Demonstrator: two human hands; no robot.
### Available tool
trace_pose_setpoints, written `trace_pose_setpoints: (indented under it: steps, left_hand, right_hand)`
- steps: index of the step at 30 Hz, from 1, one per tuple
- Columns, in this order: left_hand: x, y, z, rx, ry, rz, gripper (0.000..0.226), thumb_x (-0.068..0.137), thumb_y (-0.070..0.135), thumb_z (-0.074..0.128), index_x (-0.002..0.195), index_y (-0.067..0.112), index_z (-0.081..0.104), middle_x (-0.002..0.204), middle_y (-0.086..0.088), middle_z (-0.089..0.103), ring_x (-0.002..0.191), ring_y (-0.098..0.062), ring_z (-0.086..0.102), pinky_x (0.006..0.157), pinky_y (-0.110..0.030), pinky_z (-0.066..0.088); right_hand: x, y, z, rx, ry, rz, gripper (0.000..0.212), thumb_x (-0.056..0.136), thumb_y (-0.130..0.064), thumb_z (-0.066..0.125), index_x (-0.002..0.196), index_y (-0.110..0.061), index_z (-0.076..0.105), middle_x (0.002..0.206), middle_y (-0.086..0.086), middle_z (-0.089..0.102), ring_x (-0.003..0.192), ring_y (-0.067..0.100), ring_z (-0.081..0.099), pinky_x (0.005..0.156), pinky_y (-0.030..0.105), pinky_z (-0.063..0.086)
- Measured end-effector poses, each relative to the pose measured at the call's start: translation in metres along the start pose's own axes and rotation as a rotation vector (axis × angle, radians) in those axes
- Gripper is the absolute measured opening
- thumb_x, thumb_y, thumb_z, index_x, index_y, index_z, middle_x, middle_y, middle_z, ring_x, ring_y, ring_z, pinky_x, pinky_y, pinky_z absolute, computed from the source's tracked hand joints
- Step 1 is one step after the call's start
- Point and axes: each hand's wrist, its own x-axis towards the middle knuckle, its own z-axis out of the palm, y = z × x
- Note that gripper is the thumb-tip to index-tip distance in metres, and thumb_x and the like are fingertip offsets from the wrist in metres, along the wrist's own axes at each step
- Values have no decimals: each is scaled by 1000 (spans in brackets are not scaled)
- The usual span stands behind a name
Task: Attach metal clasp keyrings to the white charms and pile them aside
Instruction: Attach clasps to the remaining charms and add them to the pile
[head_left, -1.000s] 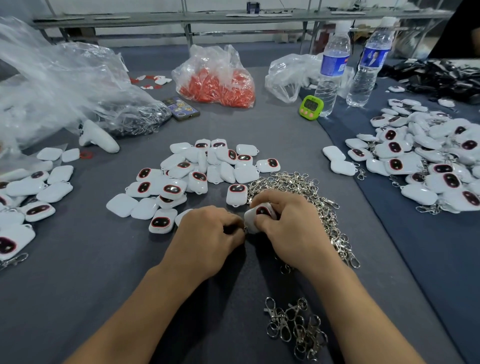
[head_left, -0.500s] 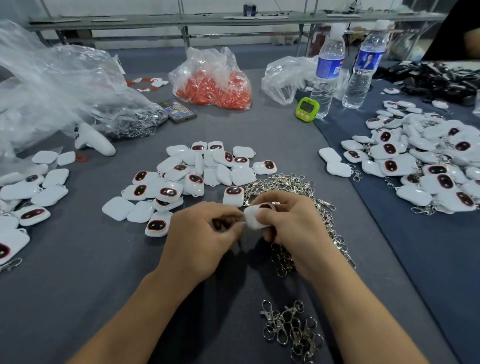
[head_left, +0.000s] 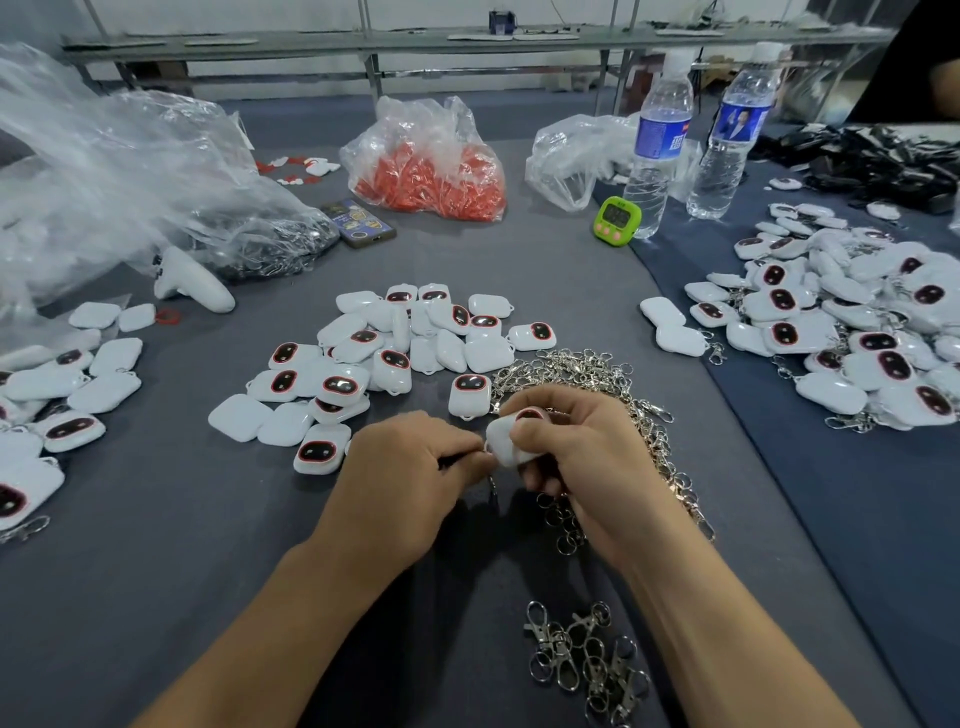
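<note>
Just above the grey table (head_left: 156, 571), beside the heap of keyrings (head_left: 587, 369), the right hand (head_left: 582, 457) curls round a half-covered white charm (head_left: 506, 441), while the left hand (head_left: 405, 478) bunches its fingertips at the charm's edge, hiding whatever they pinch.

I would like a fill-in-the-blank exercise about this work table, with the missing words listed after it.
The right hand holds one white ____.
The small timer on the table is ____.
____ water bottles stand behind it.
Missing words: charm; green; two.
</note>
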Motion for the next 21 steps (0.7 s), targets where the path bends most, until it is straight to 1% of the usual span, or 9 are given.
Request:
trace_pose_setpoints:
  steps: [1, 3, 5, 8, 10, 13, 17, 19, 21]
  left_hand:
    - [-1, 1, 1, 82, 35, 49, 16, 84, 40, 69, 80, 28, 78, 64, 10, 63, 65, -12, 53, 62, -37, 45]
    - [-2, 2, 2, 111, 106, 83, 15, 83, 37, 70, 81, 25, 79, 66, 10, 66, 65, -13, 55, 63, -36, 46]
    - [-3, 3, 4, -54, 129, -4, 8, 79, 35, 76, 87, 31, 79, 71, 17, 70, 67, -7, 59, 66, -28, 47]
    - [-1, 2, 5, -355, 41, -217, 24, 78, 30, 82, 96, 44, 74, 74, 19, 73, 66, -4, 64, 64, -20, 50]
    - [1, 3, 6, -431, -12, -224, 19, 79, 33, 77, 95, 43, 77, 74, 12, 74, 67, -11, 67, 64, -23, 53]
    - [3, 4, 6, -567, -33, -214, 19, 84, 30, 72, 98, 41, 79, 74, 7, 75, 65, -5, 66, 64, -23, 55]
    - [6, 5, 8, -582, 18, -215, 16, 86, 28, 70, 88, 39, 80, 64, 10, 70, 60, 2, 59, 60, -15, 48]
    - [5, 7, 10, -576, 33, -228, 14, 86, 29, 69, 87, 38, 80, 61, 9, 68, 59, 2, 57, 59, -16, 47]
    - [3, 7, 10, -533, 31, -239, 11, 86, 32, 68, 88, 33, 78, 63, 3, 68, 58, 0, 56, 58, -24, 49]
  right_hand:
    - [0, 0, 1, 16, 1, 5, 22, 88, 7, 59, 88, -10, 73, 66, 9, 65, 43, 16, 48, 38, 21, 33]
    - [2, 0, 1, 69, -6, 27, 21, 89, 8, 58, 89, -8, 73, 66, 11, 65, 42, 17, 47, 37, 21, 33]
    - [3, -1, 0, 113, -17, 47, 21, 91, 7, 57, 90, -7, 72, 65, 13, 63, 41, 16, 47, 37, 21, 32]
    - [3, -3, 0, 166, -31, 61, 20, 91, 7, 57, 90, -6, 72, 66, 13, 64, 42, 16, 47, 37, 21, 33]
    - [2, -4, -1, 199, -41, 69, 20, 90, 7, 57, 90, -6, 72, 68, 13, 66, 43, 17, 47, 38, 21, 33]
    - [3, -7, -4, 227, -43, 71, 19, 90, 6, 57, 92, -6, 72, 68, 11, 67, 44, 17, 47, 38, 21, 32]
    - [3, -7, -5, 236, -19, 59, 19, 90, 7, 57, 96, -4, 71, 68, 10, 67, 43, 17, 47, 38, 20, 32]
    - [3, -7, -5, 237, -9, 46, 19, 91, 7, 57, 97, -4, 71, 69, 11, 67, 42, 16, 47, 38, 20, 33]
    - [3, -7, -4, 217, -2, 29, 19, 91, 8, 58, 96, -4, 71, 69, 11, 67, 41, 16, 48, 38, 20, 33]
